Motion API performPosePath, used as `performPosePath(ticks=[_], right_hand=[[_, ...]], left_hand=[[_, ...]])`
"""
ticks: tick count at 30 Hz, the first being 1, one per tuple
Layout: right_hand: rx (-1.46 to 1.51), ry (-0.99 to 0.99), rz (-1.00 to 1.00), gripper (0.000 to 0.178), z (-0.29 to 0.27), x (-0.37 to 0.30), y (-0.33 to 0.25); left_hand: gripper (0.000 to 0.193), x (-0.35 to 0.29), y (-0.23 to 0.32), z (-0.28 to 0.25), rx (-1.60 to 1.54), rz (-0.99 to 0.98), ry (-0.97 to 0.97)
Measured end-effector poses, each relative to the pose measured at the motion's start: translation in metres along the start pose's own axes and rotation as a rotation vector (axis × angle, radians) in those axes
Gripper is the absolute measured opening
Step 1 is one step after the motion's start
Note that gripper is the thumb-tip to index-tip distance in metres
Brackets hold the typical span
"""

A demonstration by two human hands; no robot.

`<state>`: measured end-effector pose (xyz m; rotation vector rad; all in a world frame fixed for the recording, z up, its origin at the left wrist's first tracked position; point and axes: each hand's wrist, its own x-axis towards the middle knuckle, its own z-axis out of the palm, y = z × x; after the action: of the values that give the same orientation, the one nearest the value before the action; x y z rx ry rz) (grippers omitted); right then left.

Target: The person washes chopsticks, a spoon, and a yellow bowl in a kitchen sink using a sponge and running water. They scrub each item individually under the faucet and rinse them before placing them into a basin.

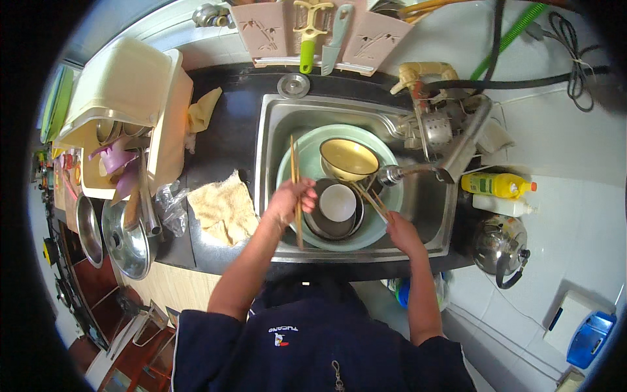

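My left hand is closed around wooden chopsticks, upright in the picture over the left rim of a pale green basin. My right hand grips the near end of another bundle of chopsticks, which slants up to the left under the faucet spout. Inside the basin a yellow bowl with a dark rim leans at the back. Nearer to me a small white bowl rests in a dark round pan. Whether water is running I cannot tell.
The basin stands in a steel sink. Left of it lie a tan cloth, a clear plastic bag and a cream dish box. A yellow bottle and a steel kettle stand at right. A drain strainer sits behind.
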<state>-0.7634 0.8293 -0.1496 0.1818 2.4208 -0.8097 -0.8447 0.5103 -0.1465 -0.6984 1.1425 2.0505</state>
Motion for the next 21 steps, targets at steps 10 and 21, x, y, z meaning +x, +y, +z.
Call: performPosePath(ticks=[10,21], right_hand=[[0.748,-0.077,0.051,0.023,-0.003,-0.077,-0.058],[0.955,-0.263,0.093,0.028,0.037,-0.047,-0.101]], left_hand=[[0.032,-0.032,-0.074,0.081,-0.181,-0.041,-0.107],[0.018,-0.020,-0.057,0.092,-0.369,0.164,-0.283]])
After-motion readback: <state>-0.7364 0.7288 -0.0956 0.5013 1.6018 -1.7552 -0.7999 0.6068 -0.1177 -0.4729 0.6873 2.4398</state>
